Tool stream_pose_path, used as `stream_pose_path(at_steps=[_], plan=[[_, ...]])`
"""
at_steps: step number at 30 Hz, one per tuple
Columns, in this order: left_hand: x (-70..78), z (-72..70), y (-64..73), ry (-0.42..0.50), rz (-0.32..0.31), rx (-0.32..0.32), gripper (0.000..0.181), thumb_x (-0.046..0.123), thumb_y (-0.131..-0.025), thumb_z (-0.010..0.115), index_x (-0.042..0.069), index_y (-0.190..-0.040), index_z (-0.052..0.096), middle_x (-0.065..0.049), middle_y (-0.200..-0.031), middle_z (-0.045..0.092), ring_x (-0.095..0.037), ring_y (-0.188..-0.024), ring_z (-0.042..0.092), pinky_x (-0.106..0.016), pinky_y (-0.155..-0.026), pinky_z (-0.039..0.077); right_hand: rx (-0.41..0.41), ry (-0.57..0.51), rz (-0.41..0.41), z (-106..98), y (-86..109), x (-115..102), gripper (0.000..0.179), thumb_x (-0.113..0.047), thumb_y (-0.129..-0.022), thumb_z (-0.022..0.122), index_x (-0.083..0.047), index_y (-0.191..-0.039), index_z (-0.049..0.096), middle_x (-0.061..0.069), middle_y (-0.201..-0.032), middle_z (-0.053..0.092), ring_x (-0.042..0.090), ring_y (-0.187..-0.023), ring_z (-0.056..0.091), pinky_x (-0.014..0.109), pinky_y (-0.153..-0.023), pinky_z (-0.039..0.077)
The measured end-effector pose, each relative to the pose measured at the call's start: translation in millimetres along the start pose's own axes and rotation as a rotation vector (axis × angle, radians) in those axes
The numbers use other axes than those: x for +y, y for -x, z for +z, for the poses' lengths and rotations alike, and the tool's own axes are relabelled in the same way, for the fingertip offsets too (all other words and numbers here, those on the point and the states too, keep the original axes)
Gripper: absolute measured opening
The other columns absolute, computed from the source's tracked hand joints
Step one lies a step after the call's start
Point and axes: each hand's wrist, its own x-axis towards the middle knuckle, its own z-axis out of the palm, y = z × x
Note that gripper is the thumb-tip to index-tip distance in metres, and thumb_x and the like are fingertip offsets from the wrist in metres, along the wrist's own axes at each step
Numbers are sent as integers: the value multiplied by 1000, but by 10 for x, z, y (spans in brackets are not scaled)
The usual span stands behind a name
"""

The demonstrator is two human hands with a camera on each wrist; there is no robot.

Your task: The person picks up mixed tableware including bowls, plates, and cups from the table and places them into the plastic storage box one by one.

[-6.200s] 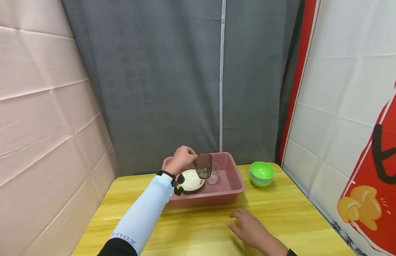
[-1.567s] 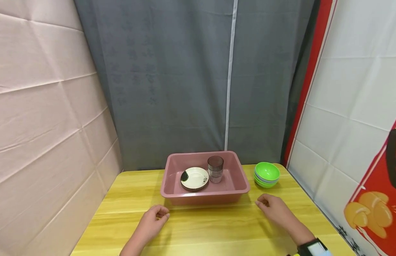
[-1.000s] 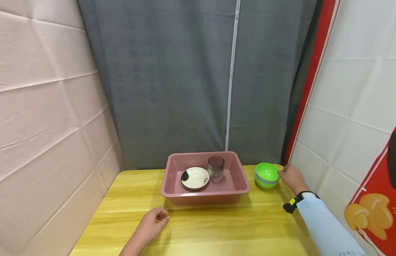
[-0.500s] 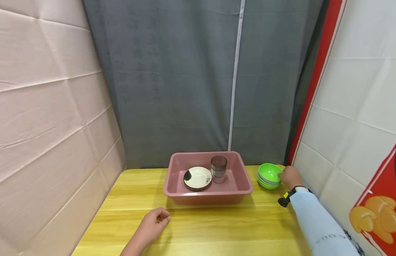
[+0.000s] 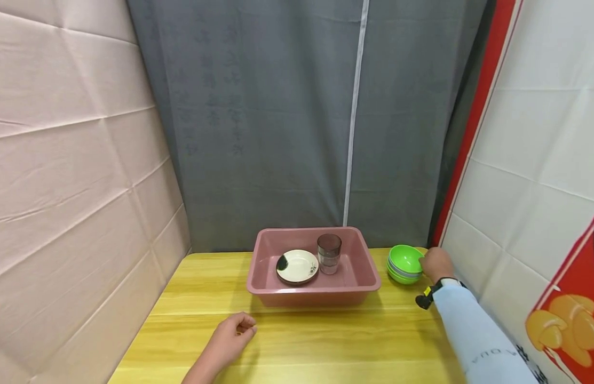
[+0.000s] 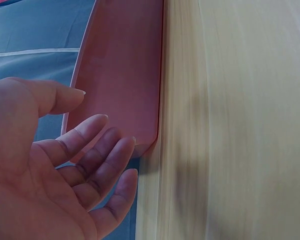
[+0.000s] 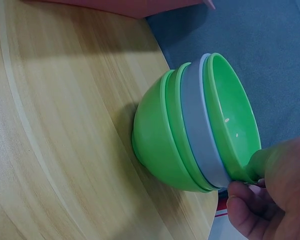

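At the near left of the desk (image 5: 301, 346), the left hand (image 5: 229, 335) is released, its fingers loosely bent and holding nothing. Farther off stands a pink basin (image 5: 313, 299). Within it, left of centre, lies a white plate (image 5: 298, 266) bearing a dark patch; to its right, a dark tumbler (image 5: 329, 243) is stacked on a clear glass (image 5: 329, 265). Right of the basin, four nested bowls (image 5: 403, 275), three green and one grey, rest on the desk. The right hand (image 5: 437, 265) grasps the rim of the uppermost green bowl (image 7: 235, 110) between thumb and fingers.
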Motion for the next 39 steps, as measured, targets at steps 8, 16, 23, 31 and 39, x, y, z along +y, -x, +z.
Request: stream_pose_path(at_steps=[8, 16, 23, 31, 39], plan=[[-6, 15, 17, 2, -2, -6, 14, 18, -106, 76, 6, -112, 75, 3, -100, 71, -17, -96, 66, -35, -80, 58, 16, 15, 1, -19, 31, -63, 26, -5, -103, 66, 20, -99, 71, 27, -87, 71, 39, -79, 62, 57, -80, 59], [-2, 6, 28, 7, -16, -9, 15, 19, -107, 75, 6, -114, 75, 2, -101, 71, -16, -97, 66, -33, -78, 58, 39, 15, -14, -34, 42, -101, 26, -5, -103, 63, 17, -93, 72, 22, -80, 69, 36, -74, 61, 51, -72, 58], [-19, 9, 23, 8, -26, -15, 15, 20, -107, 75, 6, -114, 75, 3, -100, 70, -16, -96, 66, -37, -78, 58, 23, -50, -12, -108, 74, -117, 30, -6, -105, 59, 14, -88, 73, 17, -73, 68, 32, -68, 63, 39, -60, 53], [-16, -1, 21, 4, -21, -12, 13, 18, -107, 74, 7, -114, 76, 4, -99, 70, -16, -96, 66, -34, -78, 58, -5, -203, -8, -236, 104, -87, 39, -10, -108, 56, 26, -119, 66, 35, -98, 73, 34, -72, 77, 43, -67, 66], [-15, -14, 29, 10, -16, 3, 14, 19, -106, 75, 7, -114, 75, 4, -100, 70, -17, -98, 67, -35, -79, 59, -56, -403, 29, -420, 283, -134, 42, -13, -108, 55, 24, -126, 65, 33, -107, 72, 22, -70, 77, 35, -67, 67]])
